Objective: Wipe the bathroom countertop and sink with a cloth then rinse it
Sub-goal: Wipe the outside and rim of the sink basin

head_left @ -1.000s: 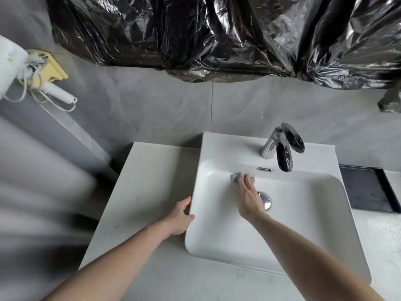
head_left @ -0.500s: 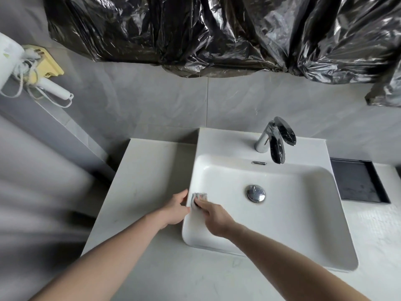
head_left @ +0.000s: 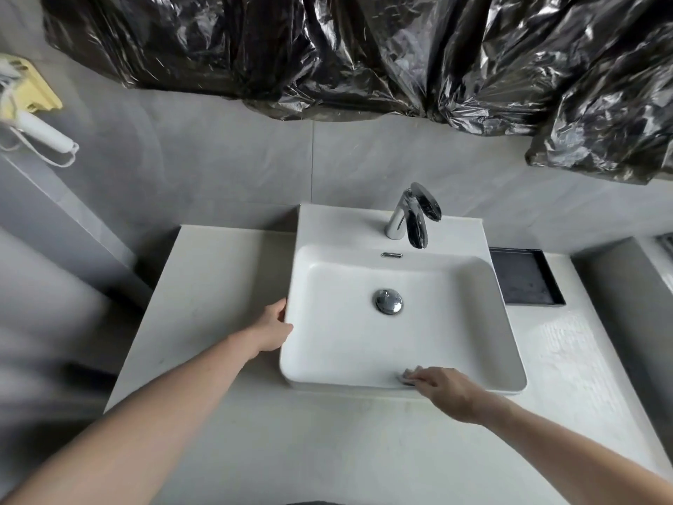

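A white rectangular sink (head_left: 448, 282) stands on a pale stone countertop (head_left: 218, 278). My right hand (head_left: 446, 393) presses a small grey cloth (head_left: 409, 375) against the sink's front rim, right of its middle; only a corner of the cloth shows past my fingers. My left hand (head_left: 271, 331) rests against the sink's left outer wall, fingers curled on the edge, holding nothing. A chrome drain plug (head_left: 389, 301) sits in the basin's middle, and a chrome faucet (head_left: 411, 216) stands on the back ledge. No water runs.
A black tray (head_left: 524, 282) lies recessed in the countertop right of the sink. Crumpled black plastic sheeting (head_left: 327, 49) covers the wall above. A white hair dryer with cord (head_left: 40, 133) hangs at the far left. Grey tiled walls close in at left and back.
My right hand has carried the cloth from the back of the basin to the front left corner, then along the front rim to the right. The left hand stayed on the sink's left side.
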The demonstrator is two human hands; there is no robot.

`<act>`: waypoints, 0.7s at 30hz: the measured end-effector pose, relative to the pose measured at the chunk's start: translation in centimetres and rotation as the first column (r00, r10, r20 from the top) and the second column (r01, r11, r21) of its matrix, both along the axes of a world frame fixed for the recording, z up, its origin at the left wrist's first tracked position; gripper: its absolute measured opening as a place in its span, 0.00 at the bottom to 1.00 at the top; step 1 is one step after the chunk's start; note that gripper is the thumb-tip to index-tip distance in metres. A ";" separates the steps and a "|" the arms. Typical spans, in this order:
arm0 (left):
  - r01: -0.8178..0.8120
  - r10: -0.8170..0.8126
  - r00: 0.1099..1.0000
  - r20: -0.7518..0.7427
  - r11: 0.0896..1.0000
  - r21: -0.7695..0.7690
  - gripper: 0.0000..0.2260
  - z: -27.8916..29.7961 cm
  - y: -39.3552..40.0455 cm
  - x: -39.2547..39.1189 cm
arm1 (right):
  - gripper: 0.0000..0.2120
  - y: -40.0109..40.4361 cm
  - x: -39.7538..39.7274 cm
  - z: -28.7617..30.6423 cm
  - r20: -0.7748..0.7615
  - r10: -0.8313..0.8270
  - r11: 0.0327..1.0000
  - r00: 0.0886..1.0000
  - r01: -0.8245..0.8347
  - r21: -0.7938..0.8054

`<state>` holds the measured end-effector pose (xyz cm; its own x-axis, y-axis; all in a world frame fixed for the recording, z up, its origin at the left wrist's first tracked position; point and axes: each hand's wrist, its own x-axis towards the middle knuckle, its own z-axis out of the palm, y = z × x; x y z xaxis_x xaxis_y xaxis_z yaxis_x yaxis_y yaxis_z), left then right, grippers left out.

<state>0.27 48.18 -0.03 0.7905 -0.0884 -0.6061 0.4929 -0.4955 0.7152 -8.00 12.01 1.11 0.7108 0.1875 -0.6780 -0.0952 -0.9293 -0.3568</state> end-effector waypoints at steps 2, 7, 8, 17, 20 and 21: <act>-0.002 0.002 1.000 0.006 1.000 0.003 0.25 -0.2 0.0 -0.1 | 0.22 1.2 -0.1 -0.2 -0.006 -0.008 0.998 1.000 0.008 -0.056; 0.008 -0.008 1.000 0.001 0.999 0.032 0.27 -0.4 0.1 0.1 | 0.23 12.4 0.3 -0.9 -0.014 0.032 0.992 0.999 -0.030 0.119; 0.003 -0.003 1.000 0.008 0.999 0.040 0.27 -0.5 0.1 0.2 | 0.22 14.5 0.2 -0.7 -0.001 0.030 0.988 1.000 -0.030 0.151; -0.012 0.005 0.997 0.071 0.996 0.089 0.23 -1.5 -0.2 0.0 | 0.26 3.2 -1.5 -1.8 0.117 -0.101 0.994 0.988 0.106 -0.039; -0.020 0.011 0.997 0.077 0.993 0.113 0.23 -1.8 -0.2 0.1 | 0.21 -4.9 -2.0 -0.6 0.169 -0.155 0.966 0.973 0.185 -0.179; -0.024 0.013 0.997 0.082 0.991 0.130 0.23 -2.1 -0.2 0.1 | 0.19 -7.0 -2.0 -0.2 0.189 -0.179 0.954 0.965 0.217 -0.205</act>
